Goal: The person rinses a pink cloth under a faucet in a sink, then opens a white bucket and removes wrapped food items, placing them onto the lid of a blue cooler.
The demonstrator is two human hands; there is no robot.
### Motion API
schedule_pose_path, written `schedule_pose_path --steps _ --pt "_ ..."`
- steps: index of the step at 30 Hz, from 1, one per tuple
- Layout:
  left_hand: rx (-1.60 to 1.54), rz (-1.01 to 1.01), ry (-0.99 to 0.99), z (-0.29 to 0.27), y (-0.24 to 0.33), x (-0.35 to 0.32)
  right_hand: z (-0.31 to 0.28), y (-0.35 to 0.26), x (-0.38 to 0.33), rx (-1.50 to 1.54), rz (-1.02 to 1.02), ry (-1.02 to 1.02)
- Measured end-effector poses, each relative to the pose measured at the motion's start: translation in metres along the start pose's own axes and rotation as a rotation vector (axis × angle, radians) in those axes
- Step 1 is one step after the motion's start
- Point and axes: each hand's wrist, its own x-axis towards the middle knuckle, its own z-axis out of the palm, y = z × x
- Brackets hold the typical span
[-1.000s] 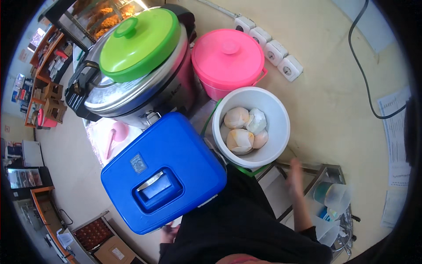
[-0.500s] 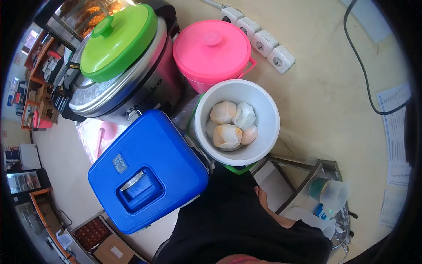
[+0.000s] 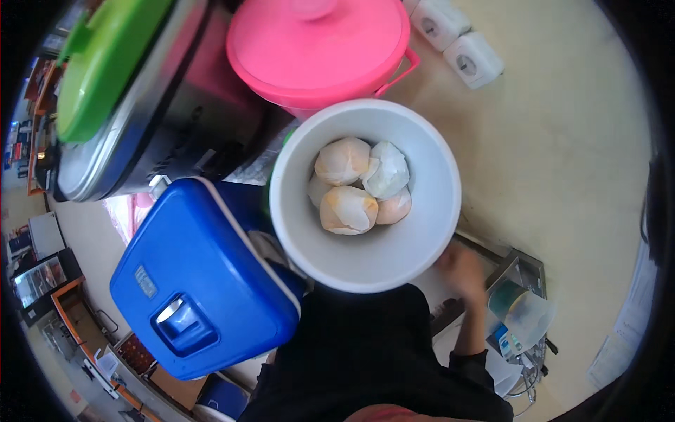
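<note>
My right hand (image 3: 462,271) is beside the lower right rim of a round tub (image 3: 365,264) with a white inside and a green outer wall. The hand is smeared by motion, so its fingers and whether they touch the rim cannot be told. Inside the tub lie several paper-wrapped round bundles: an orange-stained one (image 3: 348,211), a peach-coloured one (image 3: 342,161) and a whitish one (image 3: 387,171) among them. My left hand is out of sight.
Left of the tub stands a blue cooler box (image 3: 204,281) with its lid on. Behind are a lidded pink bucket (image 3: 316,53) and a large metal rice cooker (image 3: 162,133) carrying a green lid (image 3: 116,63). White wall sockets (image 3: 473,60) and a rack with a plastic jug (image 3: 531,316) are at the right.
My view has come closer to the tub, so it looks larger. My right hand has risen from low beside my body to near the tub's right rim.
</note>
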Motion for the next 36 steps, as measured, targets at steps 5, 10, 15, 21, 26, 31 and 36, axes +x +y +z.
schedule_pose_path --steps 5,10,15,21,26,31,36 --pt "0.038 -0.098 0.04 0.002 -0.016 -0.027 -0.109 -0.071 0.012 0.525 -0.238 0.818" --pt "0.043 -0.127 0.114 -0.005 -0.027 -0.048 -0.119 -0.167 0.045 -0.111 -1.11 0.069" --pt "0.03 -0.091 0.047 0.019 -0.026 -0.048 -0.053 -0.199 0.06 -0.901 -1.193 0.132" --pt "0.029 0.097 0.124 0.02 -0.015 -0.053 -0.02 -0.218 0.062 -1.141 -1.117 0.151" --pt "0.216 0.419 0.551 -0.001 0.031 -0.067 -0.019 -0.211 0.064 -0.755 -1.25 0.104" --pt "0.044 0.853 0.949 -0.057 0.124 -0.069 -0.051 -0.221 0.058 -0.81 -1.166 -0.187" --pt "-0.535 1.242 0.846 -0.064 0.229 -0.095 -0.086 -0.213 0.04 -0.672 -0.979 -0.033"
